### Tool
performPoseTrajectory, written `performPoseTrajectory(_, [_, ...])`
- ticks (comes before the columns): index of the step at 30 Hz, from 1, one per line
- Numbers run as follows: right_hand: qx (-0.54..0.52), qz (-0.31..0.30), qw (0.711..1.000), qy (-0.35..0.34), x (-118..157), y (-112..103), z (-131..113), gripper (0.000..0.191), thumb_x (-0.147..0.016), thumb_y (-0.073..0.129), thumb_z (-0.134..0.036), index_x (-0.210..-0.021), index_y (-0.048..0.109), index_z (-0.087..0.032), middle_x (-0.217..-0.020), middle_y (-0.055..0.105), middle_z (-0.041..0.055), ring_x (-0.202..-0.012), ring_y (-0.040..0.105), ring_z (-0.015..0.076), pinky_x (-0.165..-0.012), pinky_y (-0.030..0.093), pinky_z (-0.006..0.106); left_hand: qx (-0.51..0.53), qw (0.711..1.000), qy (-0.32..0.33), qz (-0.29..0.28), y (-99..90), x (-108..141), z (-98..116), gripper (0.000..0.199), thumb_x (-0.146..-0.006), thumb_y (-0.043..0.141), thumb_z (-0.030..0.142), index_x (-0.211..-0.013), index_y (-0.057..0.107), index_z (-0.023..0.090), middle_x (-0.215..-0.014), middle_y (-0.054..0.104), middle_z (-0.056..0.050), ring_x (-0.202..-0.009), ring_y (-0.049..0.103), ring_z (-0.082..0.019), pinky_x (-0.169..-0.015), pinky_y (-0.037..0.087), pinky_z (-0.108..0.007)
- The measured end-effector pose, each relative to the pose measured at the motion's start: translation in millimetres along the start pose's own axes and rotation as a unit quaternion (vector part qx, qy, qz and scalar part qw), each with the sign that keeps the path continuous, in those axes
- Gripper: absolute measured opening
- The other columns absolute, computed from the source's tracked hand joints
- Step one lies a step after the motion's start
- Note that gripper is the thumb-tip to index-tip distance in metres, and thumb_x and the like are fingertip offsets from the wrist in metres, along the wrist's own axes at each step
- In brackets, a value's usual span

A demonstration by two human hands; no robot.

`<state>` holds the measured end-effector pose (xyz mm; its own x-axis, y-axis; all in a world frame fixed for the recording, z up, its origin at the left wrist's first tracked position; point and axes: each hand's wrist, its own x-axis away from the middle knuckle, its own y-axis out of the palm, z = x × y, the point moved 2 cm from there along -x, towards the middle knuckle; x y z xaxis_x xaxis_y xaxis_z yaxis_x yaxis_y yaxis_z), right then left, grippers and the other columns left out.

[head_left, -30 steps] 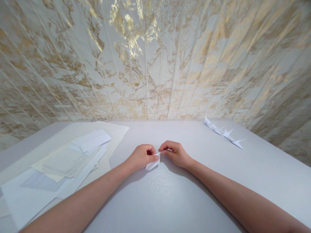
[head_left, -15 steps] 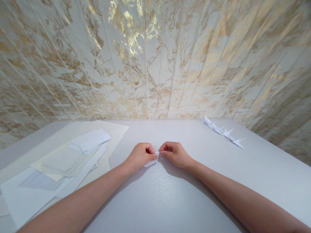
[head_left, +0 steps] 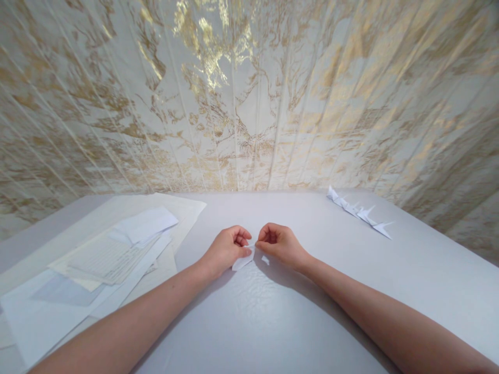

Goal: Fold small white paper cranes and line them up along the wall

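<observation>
Near the middle of the table, a small piece of folded white paper (head_left: 244,260) is held between my two hands. My left hand (head_left: 229,246) pinches it from the left, thumb on top, and partly covers it. At its upper right corner, the thumb and forefinger of my right hand (head_left: 279,241) are closed on the edge. The exact folds are too small to make out. A patch of light (head_left: 265,259) shows in the shadow below my right hand.
Loose sheets and folded papers (head_left: 117,254), some with writing, lie in a pile at the left. Several folded white paper figures (head_left: 358,212) stand in a row at the back right. Behind the white table (head_left: 249,322) rises a gold-patterned wall (head_left: 234,130).
My right hand has lifted slightly, and the fingers of my left hand have risen and loosened a little. More of the folded paper shows below the left thumb.
</observation>
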<state>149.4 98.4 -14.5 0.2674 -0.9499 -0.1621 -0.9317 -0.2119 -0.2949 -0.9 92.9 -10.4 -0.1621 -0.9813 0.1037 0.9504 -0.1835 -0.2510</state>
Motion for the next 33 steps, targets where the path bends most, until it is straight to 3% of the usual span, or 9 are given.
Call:
performPoseTrajectory(2, [-0.008,0.0,1.0,0.001,0,-1,-1,0.01,-0.06,0.059,-0.015,-0.063,0.049,-0.017,-0.053,0.051,-0.0058,-0.047,0.046,0.0064,-0.045,0.035,0.018,-0.052,0.998,0.002,-0.022,0.3,-1,0,0.019,-0.054,0.062,0.018,-0.073,0.06,0.015,-0.057,0.049,0.006,-0.05,0.044,-0.008,-0.048,0.032,-0.02])
performPoseTrajectory(6, [-0.033,-0.024,0.999,0.016,1,0,-4,0.014,-0.058,0.061,-0.015,-0.064,0.049,-0.017,-0.052,0.052,-0.0065,-0.046,0.047,0.0065,-0.044,0.034,0.018,-0.146,0.988,0.006,-0.043,1.2,-1,-1,0.013,-0.061,0.058,0.025,-0.052,0.056,0.015,-0.047,0.044,0.006,-0.047,0.038,-0.009,-0.047,0.028,-0.022])
performPoseTrajectory(11, [-0.115,-0.041,0.99,0.065,1,1,-5,0.015,-0.061,0.062,-0.02,-0.074,0.054,-0.016,-0.055,0.059,-0.0041,-0.052,0.058,0.0106,-0.054,0.043,0.023,-0.107,0.994,-0.016,-0.027,2.2,1,0,0.012,-0.056,0.057,0.021,-0.048,0.051,0.016,-0.043,0.044,0.006,-0.044,0.036,-0.008,-0.046,0.025,-0.021])
performPoseTrajectory(16, [-0.199,-0.007,0.976,0.094,0,1,-3,0.022,-0.068,0.06,-0.033,-0.08,0.058,-0.015,-0.065,0.063,-0.0002,-0.06,0.06,0.0117,-0.064,0.046,0.027,-0.031,0.999,-0.026,-0.007,2.1,2,1,0.012,-0.054,0.058,0.023,-0.047,0.051,0.015,-0.042,0.046,0.005,-0.041,0.037,-0.007,-0.044,0.026,-0.021])
performPoseTrajectory(20, [-0.124,-0.01,0.991,0.05,2,4,-3,0.013,-0.066,0.062,-0.027,-0.067,0.059,-0.015,-0.06,0.058,-0.0015,-0.056,0.054,0.01,-0.058,0.042,0.024,-0.001,1.0,-0.012,0.006,3.5,4,3,0.015,-0.053,0.061,0.025,-0.047,0.053,0.014,-0.042,0.047,0.005,-0.041,0.037,-0.007,-0.044,0.026,-0.021])
performPoseTrajectory(23, [-0.051,0.006,0.998,0.034,2,5,-2,0.01,-0.069,0.056,-0.02,-0.061,0.057,-0.015,-0.055,0.054,-0.0021,-0.053,0.05,0.0098,-0.055,0.039,0.024,0.01,0.999,-0.022,-0.026,6.7,6,5,0.01,-0.054,0.061,0.02,-0.049,0.056,0.013,-0.041,0.046,0.005,-0.04,0.036,-0.006,-0.043,0.025,-0.02])
performPoseTrajectory(25, [-0.035,0.013,0.999,0.038,0,4,1,0.008,-0.071,0.053,-0.019,-0.066,0.057,-0.015,-0.056,0.054,-0.0022,-0.053,0.05,0.0101,-0.055,0.039,0.024,0.026,0.998,-0.035,-0.044,8.7,7,5,0.004,-0.054,0.059,0.013,-0.057,0.058,0.012,-0.043,0.048,0.006,-0.04,0.039,-0.006,-0.043,0.029,-0.019])
performPoseTrajectory(30, [0.037,0.065,0.997,-0.029,-2,-5,4,0.014,-0.07,0.055,-0.015,-0.084,0.058,-0.015,-0.068,0.058,0.0001,-0.063,0.054,0.0123,-0.062,0.043,0.025,0.05,0.998,-0.025,-0.011,9.0,4,-4,0.022,-0.056,0.056,0.007,-0.073,0.047,0.018,-0.044,0.051,0.008,-0.038,0.048,-0.009,-0.041,0.038,-0.019])
performPoseTrajectory(33, [0.134,0.013,0.986,-0.102,1,-8,1,0.013,-0.071,0.054,-0.009,-0.08,0.061,-0.015,-0.074,0.061,0.0032,-0.067,0.055,0.0129,-0.065,0.043,0.026,0.01,1.0,-0.012,0.005,7.3,1,-10,0.02,-0.06,0.055,0.008,-0.068,0.041,0.019,-0.044,0.05,0.009,-0.041,0.053,-0.011,-0.04,0.039,-0.019])
